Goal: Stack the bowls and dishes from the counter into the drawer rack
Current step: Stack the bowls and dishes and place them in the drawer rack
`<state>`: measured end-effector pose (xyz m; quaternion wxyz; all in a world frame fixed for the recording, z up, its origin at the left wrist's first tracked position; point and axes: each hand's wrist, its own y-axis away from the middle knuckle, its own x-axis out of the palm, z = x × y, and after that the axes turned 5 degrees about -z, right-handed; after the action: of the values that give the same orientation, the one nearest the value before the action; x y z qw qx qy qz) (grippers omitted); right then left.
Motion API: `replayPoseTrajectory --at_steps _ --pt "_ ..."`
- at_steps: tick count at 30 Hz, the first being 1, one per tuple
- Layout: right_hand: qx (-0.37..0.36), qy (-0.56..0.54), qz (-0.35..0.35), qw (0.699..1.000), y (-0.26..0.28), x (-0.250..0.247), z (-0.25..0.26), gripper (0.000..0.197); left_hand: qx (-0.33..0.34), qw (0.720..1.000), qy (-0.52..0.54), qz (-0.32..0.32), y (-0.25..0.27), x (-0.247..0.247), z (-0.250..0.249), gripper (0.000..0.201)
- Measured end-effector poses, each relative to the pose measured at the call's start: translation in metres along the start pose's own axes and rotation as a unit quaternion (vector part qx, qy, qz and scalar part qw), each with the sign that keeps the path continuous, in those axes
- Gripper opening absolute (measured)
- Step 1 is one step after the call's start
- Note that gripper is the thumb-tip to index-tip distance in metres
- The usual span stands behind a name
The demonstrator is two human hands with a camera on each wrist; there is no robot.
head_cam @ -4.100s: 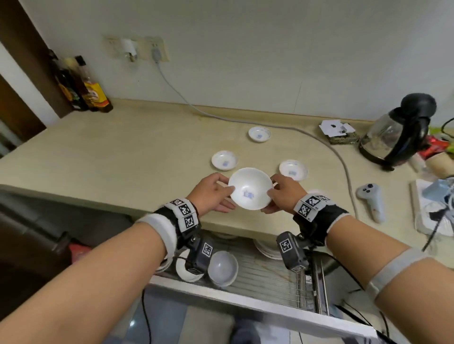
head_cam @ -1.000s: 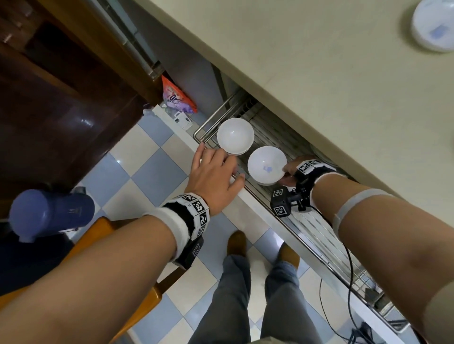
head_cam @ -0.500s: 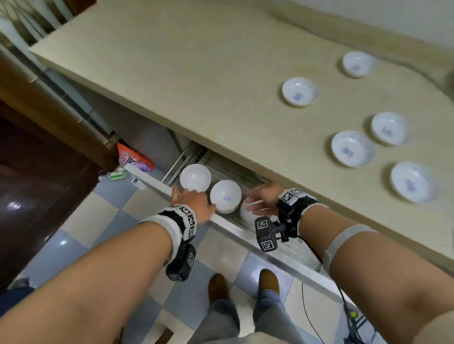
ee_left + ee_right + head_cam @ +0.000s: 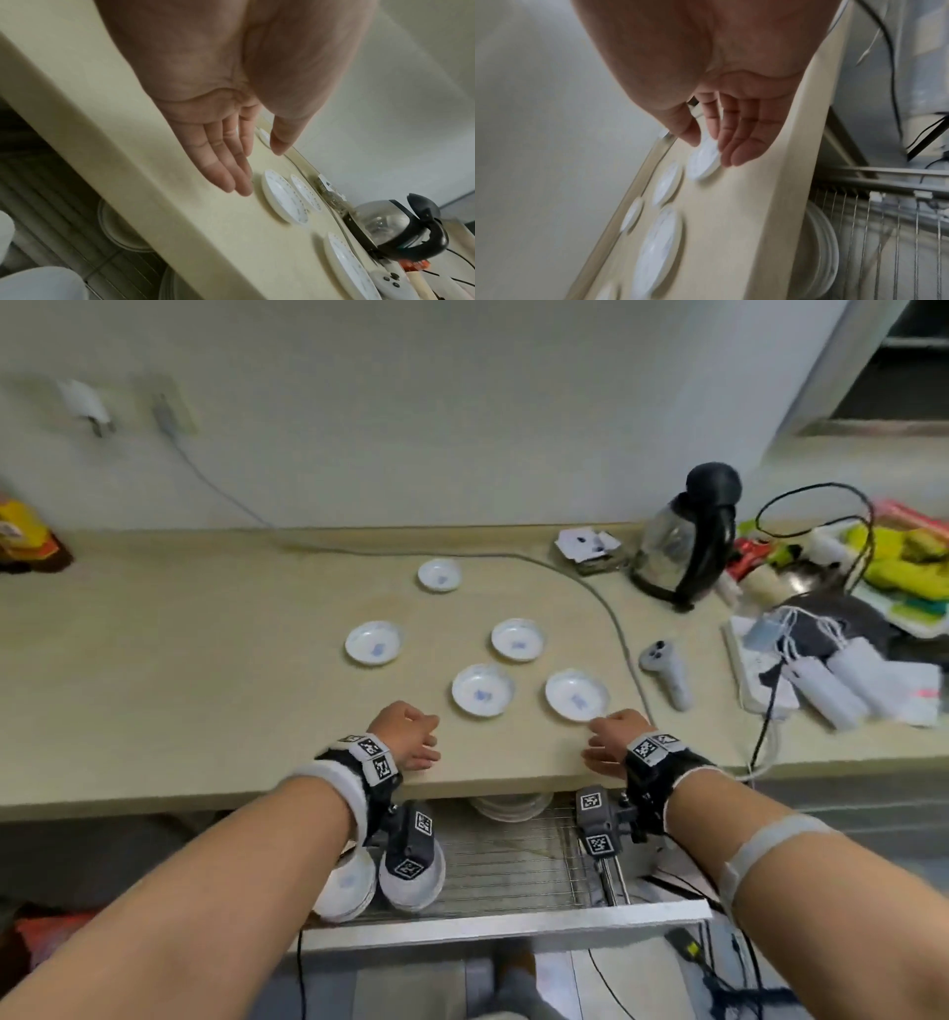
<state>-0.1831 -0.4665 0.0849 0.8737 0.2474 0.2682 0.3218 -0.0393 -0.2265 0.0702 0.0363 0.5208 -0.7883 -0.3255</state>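
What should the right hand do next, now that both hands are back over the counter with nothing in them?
Probably close the right hand on the nearest small dish. Its fingers already reach that dish's rim, straight and holding nothing. Five dishes sit on the counter, so work remains. The left hand is open beside another dish. The drawer rack below stands open.

The counter [image 4: 205,660] hides most of the stacked plates [image 4: 506,806].

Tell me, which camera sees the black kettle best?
The head view: the whole kettle stands upright by the wall, unblocked. The left wrist view shows it tilted near the frame's edge. The right wrist view misses it.
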Motion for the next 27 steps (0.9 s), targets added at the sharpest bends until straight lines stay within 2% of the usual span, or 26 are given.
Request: replayPoseTrajectory --at_steps 3,5,8,10,12,14,15,17,20,27 --pt "0.044 -0.060 -0.012 0.997 -0.028 -0.018 -0.005 0.019 -0.026 1.000 0.008 -0.007 -0.022 0.024 -0.015 0.050" --pt "0.052 -0.075 -0.008 0.996 -0.045 -0.020 -0.003 0.015 -0.028 0.999 -0.013 -0.028 -0.039 0.040 -0.020 0.055" --pt "0.025 -0.048 -0.010 0.999 -0.067 -0.015 0.005 0.005 -0.015 0.997 -0.059 -0.057 -0.060 0.059 -0.026 0.040" --pt "0.002 -0.008 -0.026 1.000 -0.089 -0.013 0.004 0.011 -0.007 0.994 -0.080 -0.071 -0.065 0.069 -0.029 0.021" --pt "-0.033 0.041 -0.058 0.997 -0.135 -0.011 -0.005 0.016 -0.003 0.992 -0.090 -0.084 -0.068 0.075 -0.033 0.005" --pt "-0.058 0.054 -0.070 0.994 -0.145 -0.009 0.007 0.016 0.006 0.992 -0.099 -0.077 -0.071 0.074 -0.039 0.010" --pt "-0.068 0.032 -0.063 0.995 -0.137 -0.007 0.022 0.009 0.012 0.992 -0.102 -0.074 -0.073 0.072 -0.042 0.011" --pt "-0.061 -0.001 -0.035 0.998 -0.107 -0.001 0.057 0.013 0.026 0.992 -0.100 -0.079 -0.077 0.064 -0.049 0.011" --pt "-0.074 -0.017 -0.018 0.997 -0.105 0.011 0.088 0.014 0.044 0.988 -0.084 -0.119 -0.086 0.042 -0.065 0.014" --pt "-0.071 0.042 -0.064 0.995 -0.112 0.050 0.116 0.012 0.049 0.968 -0.076 -0.235 -0.117 -0.042 -0.076 0.014"
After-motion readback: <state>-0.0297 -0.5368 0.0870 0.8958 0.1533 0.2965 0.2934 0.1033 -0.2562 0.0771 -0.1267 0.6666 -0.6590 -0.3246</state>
